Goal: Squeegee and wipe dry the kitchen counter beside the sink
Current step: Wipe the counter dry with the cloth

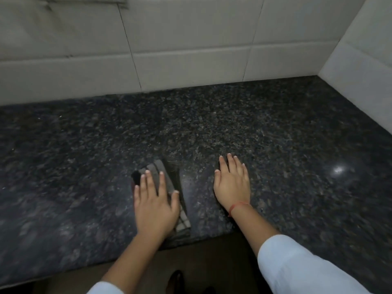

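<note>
Wipe-dry step: left hand [156, 205] flat, fingers spread, pressing cloth [163, 177] on counter [275, 134]; right hand [232, 183] flat, bracing. Next: likely sweep cloth across.

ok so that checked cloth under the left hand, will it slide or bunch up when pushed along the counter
Probably floppy: the cloth lies folded flat and thin, so it would likely droop if lifted. The counter looks polished and glossy, so it should slide easily under the flat left hand. An unpinned edge may bunch.
</note>
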